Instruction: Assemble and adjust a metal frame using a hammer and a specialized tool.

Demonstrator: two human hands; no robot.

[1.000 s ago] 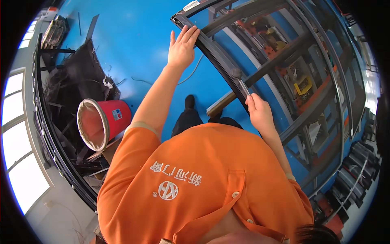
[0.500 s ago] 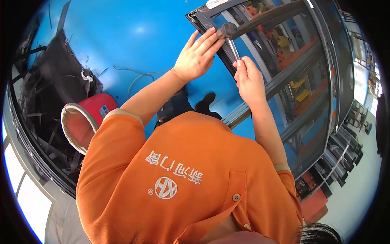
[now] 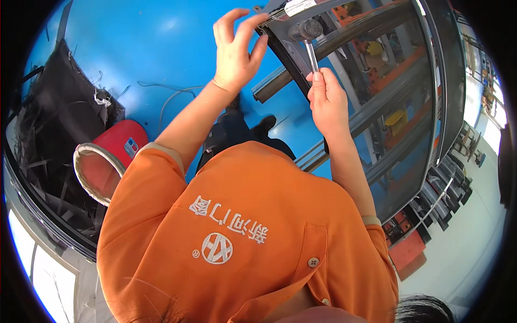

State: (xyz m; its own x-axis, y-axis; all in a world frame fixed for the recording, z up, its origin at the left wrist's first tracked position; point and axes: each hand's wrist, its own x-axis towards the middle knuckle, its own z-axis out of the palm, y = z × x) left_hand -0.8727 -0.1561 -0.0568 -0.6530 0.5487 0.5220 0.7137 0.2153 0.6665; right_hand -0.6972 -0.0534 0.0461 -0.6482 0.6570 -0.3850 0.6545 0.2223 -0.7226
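A mallet [image 3: 308,31] with a dark round head and a shiny metal handle is gripped in my right hand [image 3: 328,99]. Its head lies over the dark frame [image 3: 285,54] of a glazed panel, close to the panel's corner. I cannot tell whether the head touches the frame. My left hand [image 3: 237,51] holds nothing; its fingers are bent and spread, with the fingertips by the frame's far left corner. A white label [image 3: 299,6] is stuck on the frame near that corner. Through the glass [image 3: 396,161], dark rails and orange and yellow parts show beneath.
Blue floor [image 3: 167,48] lies to the left, with a thin cable [image 3: 167,102] on it. A red bin [image 3: 123,141] with a pale rim stands by my left elbow, beside a heap of black scraps [image 3: 70,107]. Dark profiles [image 3: 439,199] are stacked at the right.
My left hand has come off the frame edge and moved up and left to the corner. The mallet head has shifted slightly toward the same corner, still in my right hand.
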